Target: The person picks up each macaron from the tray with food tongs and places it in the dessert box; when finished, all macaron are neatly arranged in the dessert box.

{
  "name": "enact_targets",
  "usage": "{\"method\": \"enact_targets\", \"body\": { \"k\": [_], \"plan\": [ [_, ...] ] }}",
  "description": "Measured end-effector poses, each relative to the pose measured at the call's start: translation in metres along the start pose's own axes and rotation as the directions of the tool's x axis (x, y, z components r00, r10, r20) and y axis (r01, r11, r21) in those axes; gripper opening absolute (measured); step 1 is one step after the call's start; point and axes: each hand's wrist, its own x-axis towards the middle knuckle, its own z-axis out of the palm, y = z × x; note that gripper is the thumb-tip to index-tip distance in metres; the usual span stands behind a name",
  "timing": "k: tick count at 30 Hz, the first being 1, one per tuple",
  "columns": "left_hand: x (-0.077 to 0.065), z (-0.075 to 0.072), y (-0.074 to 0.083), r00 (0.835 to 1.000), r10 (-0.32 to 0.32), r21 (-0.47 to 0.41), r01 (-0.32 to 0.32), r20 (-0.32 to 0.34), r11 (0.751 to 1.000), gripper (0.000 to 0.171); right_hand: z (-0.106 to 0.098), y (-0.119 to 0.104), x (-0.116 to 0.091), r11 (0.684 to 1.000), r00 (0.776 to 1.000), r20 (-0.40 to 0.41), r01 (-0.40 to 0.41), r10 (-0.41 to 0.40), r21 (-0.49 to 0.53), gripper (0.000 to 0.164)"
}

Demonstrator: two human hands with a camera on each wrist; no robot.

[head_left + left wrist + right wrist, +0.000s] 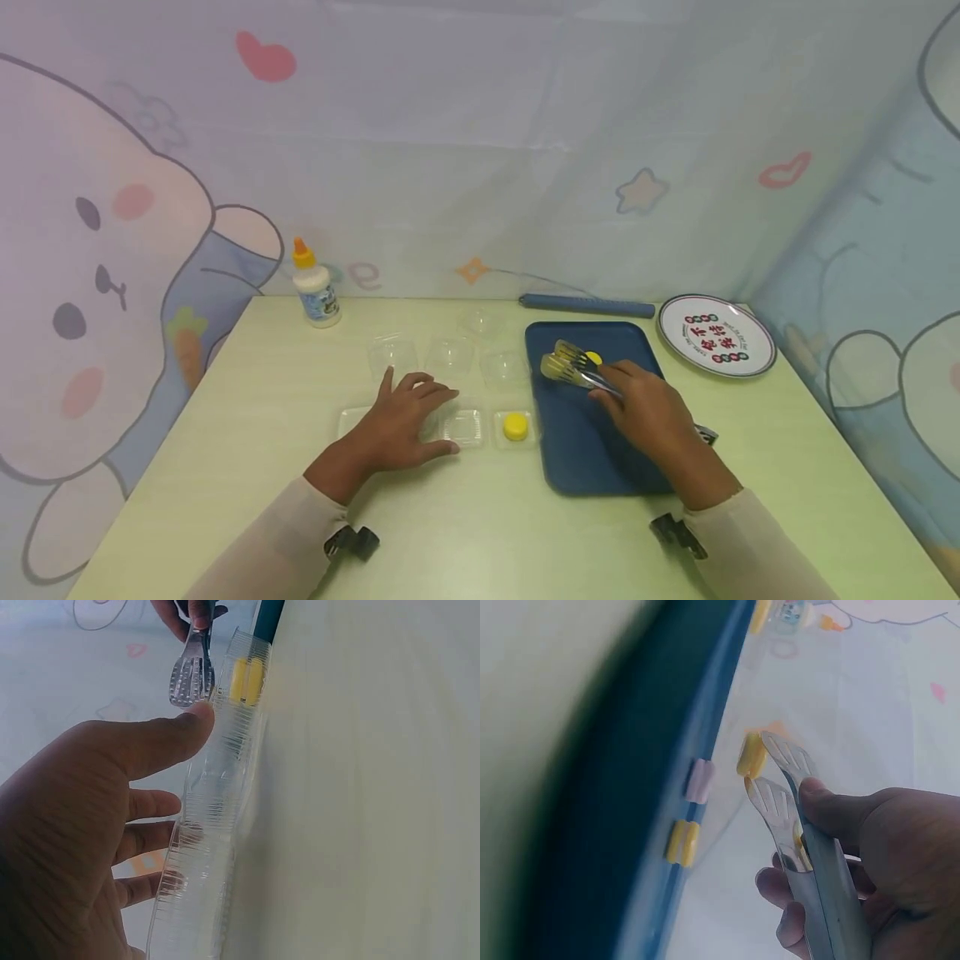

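Observation:
My right hand (647,412) grips metal tongs with slotted heads (780,802) above the blue tray (600,454). A yellow macaron-like piece (751,754) shows at the tongs' tips; I cannot tell whether they pinch it. Beyond the tongs, a pink piece (700,781) and another yellow piece (682,844) appear along the tray. My left hand (397,425) spreads its fingers at the clear plastic boxes (462,427), partly covering them; fingertips show through the plastic in the left wrist view. A yellow round piece (515,427) sits in the box nearest the tray.
Several clear plastic lids or boxes (450,357) stand behind the left hand. A glue bottle (318,292) stands at the back left. Behind the tray lies a blue-grey rod (588,305). A white plate with red lettering (716,362) lies at the back right.

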Motion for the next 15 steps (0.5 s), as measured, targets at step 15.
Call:
{"method": "enact_targets", "body": {
  "k": [15],
  "plan": [
    [0.000, 0.000, -0.002, 1.000, 0.007, 0.002, -0.007, -0.003, 1.000, 0.072, -0.008, -0.014, 0.000, 0.997, 0.999, -0.021, 0.045, -0.044, 0.057, 0.041]
  ]
}}
